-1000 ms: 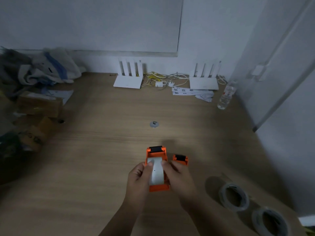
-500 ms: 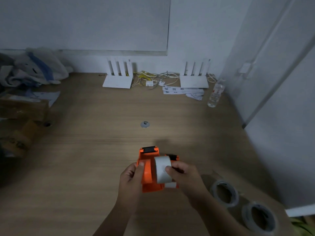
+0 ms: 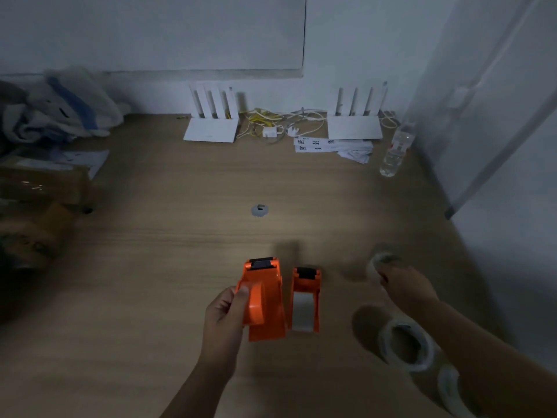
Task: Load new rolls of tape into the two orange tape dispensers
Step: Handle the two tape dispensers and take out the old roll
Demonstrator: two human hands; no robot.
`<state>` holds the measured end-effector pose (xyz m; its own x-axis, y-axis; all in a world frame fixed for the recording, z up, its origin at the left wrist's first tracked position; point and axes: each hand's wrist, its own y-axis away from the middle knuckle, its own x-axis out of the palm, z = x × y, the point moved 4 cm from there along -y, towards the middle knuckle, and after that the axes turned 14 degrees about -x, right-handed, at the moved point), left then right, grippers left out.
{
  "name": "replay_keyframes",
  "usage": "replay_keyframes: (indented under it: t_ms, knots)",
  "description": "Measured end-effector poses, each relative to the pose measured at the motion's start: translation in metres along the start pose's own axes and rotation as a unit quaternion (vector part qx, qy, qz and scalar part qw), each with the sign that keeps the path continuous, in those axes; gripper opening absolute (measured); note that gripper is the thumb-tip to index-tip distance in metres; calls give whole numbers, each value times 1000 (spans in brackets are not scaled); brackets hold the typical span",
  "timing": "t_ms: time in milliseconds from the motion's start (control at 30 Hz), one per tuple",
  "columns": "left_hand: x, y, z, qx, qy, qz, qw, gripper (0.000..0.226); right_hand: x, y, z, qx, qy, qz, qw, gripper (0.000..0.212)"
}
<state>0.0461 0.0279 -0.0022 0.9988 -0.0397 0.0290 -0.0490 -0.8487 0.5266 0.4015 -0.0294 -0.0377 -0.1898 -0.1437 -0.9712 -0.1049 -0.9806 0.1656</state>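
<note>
Left hand (image 3: 223, 309) clamps empty dispenser (image 3: 265, 300); right hand (image 3: 404, 285) pinches blurred roll (image 3: 380, 260) beside spare rolls (image 3: 407, 345).

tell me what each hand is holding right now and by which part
Left hand grips the larger orange dispenser by its left side. Right hand holds a blurred whitish roll in its fingers; where exactly can't be told.

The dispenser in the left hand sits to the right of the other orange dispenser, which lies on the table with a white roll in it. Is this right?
Not quite. The head view shows the dispenser held by the left hand to the left of the other dispenser, not to the right. The rest holds: that one lies on the table with a white roll in it.
</note>
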Motion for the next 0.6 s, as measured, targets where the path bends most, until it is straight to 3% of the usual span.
replay_keyframes:
  t_ms: [233, 433, 600]
  knots:
    - [-7, -8, 3, -1, -7, -17, 1000, 38, 36, -24, -14, -5, 67, 95, 993, 35]
    - [-10, -11, -1, 8, 16, -26, 999, 39, 51, -28, -19, -1, 61, 118, 991, 34]
    - [-14, -13, 0, 3, 36, -17, 999, 28, 29, -38, 10, 5, 28, 3, 1000, 19]
